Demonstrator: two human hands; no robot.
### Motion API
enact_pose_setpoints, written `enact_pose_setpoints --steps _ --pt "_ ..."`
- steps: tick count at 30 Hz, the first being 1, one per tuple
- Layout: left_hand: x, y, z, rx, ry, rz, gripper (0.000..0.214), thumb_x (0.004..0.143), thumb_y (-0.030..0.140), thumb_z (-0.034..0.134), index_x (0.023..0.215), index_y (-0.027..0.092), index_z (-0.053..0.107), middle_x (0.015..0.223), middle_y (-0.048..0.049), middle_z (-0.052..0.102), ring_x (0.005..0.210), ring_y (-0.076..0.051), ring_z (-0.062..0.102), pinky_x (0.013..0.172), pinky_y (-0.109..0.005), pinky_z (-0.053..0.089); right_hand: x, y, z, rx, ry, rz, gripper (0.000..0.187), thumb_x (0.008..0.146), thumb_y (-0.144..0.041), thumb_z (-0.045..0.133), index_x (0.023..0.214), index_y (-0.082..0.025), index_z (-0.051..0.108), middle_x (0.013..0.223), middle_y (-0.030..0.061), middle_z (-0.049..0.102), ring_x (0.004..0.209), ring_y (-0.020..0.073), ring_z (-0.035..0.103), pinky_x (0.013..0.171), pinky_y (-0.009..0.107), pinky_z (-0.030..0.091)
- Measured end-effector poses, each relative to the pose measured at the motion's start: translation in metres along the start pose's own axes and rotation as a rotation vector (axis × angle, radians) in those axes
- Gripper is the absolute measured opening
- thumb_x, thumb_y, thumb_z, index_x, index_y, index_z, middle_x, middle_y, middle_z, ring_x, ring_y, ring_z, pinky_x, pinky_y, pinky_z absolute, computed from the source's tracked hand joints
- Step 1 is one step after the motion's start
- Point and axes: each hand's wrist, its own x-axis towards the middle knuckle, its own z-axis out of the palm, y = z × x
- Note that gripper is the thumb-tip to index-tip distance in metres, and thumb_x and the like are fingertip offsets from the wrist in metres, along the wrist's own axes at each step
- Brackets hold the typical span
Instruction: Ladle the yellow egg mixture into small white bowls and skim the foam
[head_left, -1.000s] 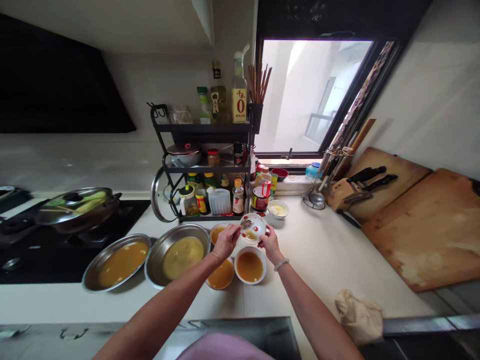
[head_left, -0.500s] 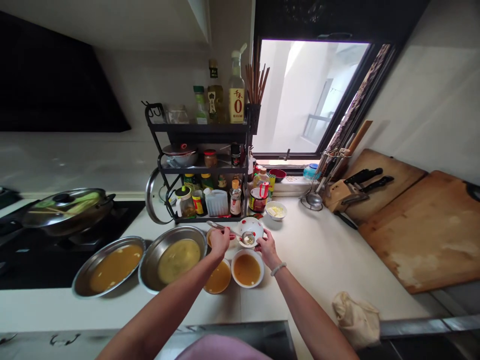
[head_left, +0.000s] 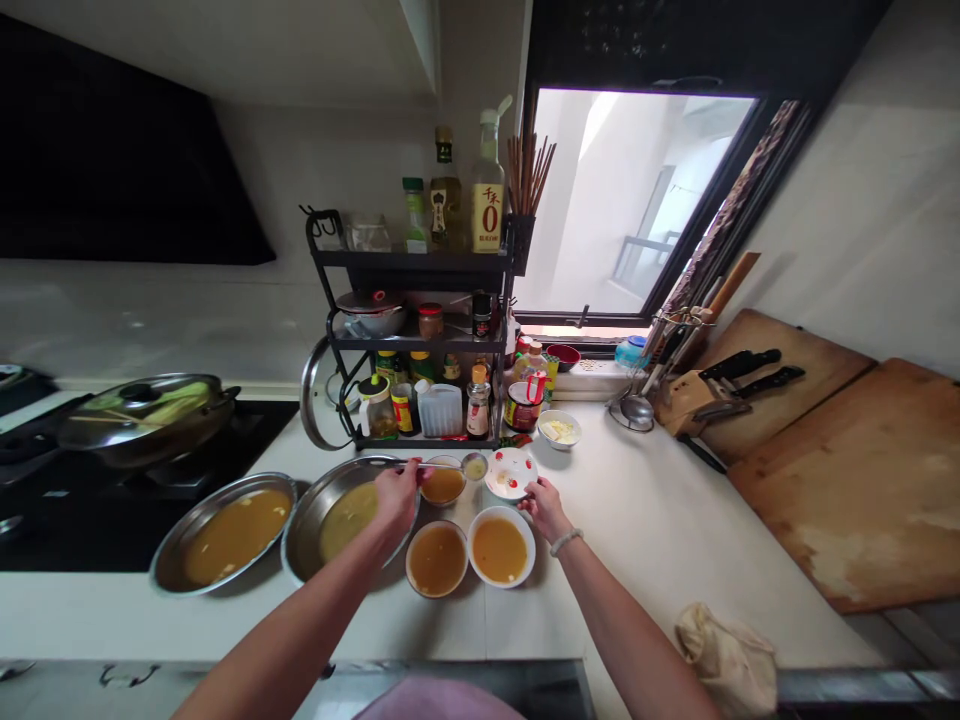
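My left hand [head_left: 399, 490] is closed round the handle of a ladle [head_left: 474, 466], whose bowl holds a little pale liquid above the gap beside a small bowl of brown liquid [head_left: 442, 486]. With its fingers on the rim, my right hand [head_left: 546, 506] grips a white bowl with red patterns [head_left: 507, 466]. Below stand two more bowls of brown liquid, a left bowl [head_left: 436, 560] and a white bowl [head_left: 501, 546]. Partly behind my left forearm is a steel basin [head_left: 300, 530] of yellowish liquid.
Another steel basin [head_left: 161, 560] of brown liquid stands by the stove, where a lidded pan [head_left: 142, 425] sits. A black rack [head_left: 412, 343] holds bottles and jars. At right are a small white bowl [head_left: 559, 442], a knife block [head_left: 686, 400], cutting boards [head_left: 847, 480] and a cloth [head_left: 727, 660].
The ladle has come out of the patterned bowl and moved left with my left hand. My right hand still holds the bowl. The whole view has shifted slightly.
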Motion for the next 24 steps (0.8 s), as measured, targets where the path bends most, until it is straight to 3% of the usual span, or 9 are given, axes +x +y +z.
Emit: enact_pose_setpoints --steps 3,7,12,15,17,20,24 --pt "0.003 0.01 -0.042 0.043 -0.009 0.073 0.019 0.074 0.033 0.061 0.064 0.016 0.065 0.065 -0.0108 0.073 0.067 -0.026 0.073 0.064 -0.036 0.058 0.005 0.0 0.001 -0.02 0.015 0.011 0.024 0.056 -0.018 0.062 0.076 -0.023 0.05 0.06 -0.0027 0.055 0.045 0.0119 0.05 0.041 0.024 0.046" --pt "0.002 0.018 -0.103 0.157 0.096 0.157 0.022 0.076 0.034 0.058 0.075 0.015 0.07 0.065 -0.0106 0.074 0.065 -0.027 0.072 0.066 -0.038 0.057 0.009 0.0 0.002 -0.06 0.034 0.027 0.023 0.057 -0.016 0.064 0.069 -0.024 0.046 0.055 -0.0035 0.051 0.044 0.0124 0.05 0.042 0.025 0.047" --pt "-0.002 0.022 -0.164 0.61 0.275 0.271 0.035 0.074 0.045 0.055 0.068 0.016 0.073 0.063 -0.0115 0.073 0.078 -0.033 0.072 0.068 -0.04 0.055 0.004 -0.003 -0.001 -0.084 0.042 0.033 0.024 0.056 -0.015 0.067 0.07 -0.022 0.049 0.058 -0.0023 0.055 0.048 0.0125 0.054 0.044 0.023 0.047" --pt "-0.002 0.018 -0.182 0.792 0.312 0.431 0.036 0.074 0.046 0.053 0.07 0.017 0.074 0.066 -0.0109 0.074 0.076 -0.033 0.071 0.066 -0.038 0.054 -0.003 -0.009 -0.008 -0.088 0.079 0.031 0.03 0.056 -0.016 0.07 0.081 -0.021 0.053 0.064 -0.0006 0.061 0.05 0.0122 0.057 0.043 0.02 0.044" --pt "-0.002 0.014 -0.188 0.828 0.274 0.587 0.034 0.076 0.045 0.053 0.076 0.018 0.073 0.069 -0.0094 0.074 0.072 -0.028 0.071 0.066 -0.035 0.053 -0.009 -0.014 -0.015 -0.088 0.11 0.022 0.036 0.055 -0.017 0.072 0.086 -0.02 0.054 0.065 -0.0003 0.062 0.052 0.0122 0.059 0.044 0.019 0.044" --pt "-0.001 0.008 -0.194 0.834 0.12 0.797 0.028 0.08 0.042 0.054 0.078 0.019 0.071 0.073 -0.0067 0.073 0.067 -0.021 0.069 0.064 -0.03 0.053 -0.022 -0.021 -0.027 -0.072 0.152 -0.004 0.04 0.054 -0.021 0.073 0.091 -0.019 0.056 0.069 0.0004 0.064 0.053 0.0124 0.061 0.046 0.02 0.047" --pt "0.002 -0.001 -0.204 0.826 -0.107 0.896 0.024 0.086 0.037 0.053 0.078 0.02 0.068 0.074 -0.0036 0.069 0.063 -0.015 0.065 0.061 -0.025 0.052 -0.046 -0.021 -0.042 -0.035 0.204 -0.034 0.042 0.052 -0.024 0.074 0.091 -0.018 0.059 0.071 0.0026 0.068 0.052 0.0128 0.061 0.046 0.022 0.047"
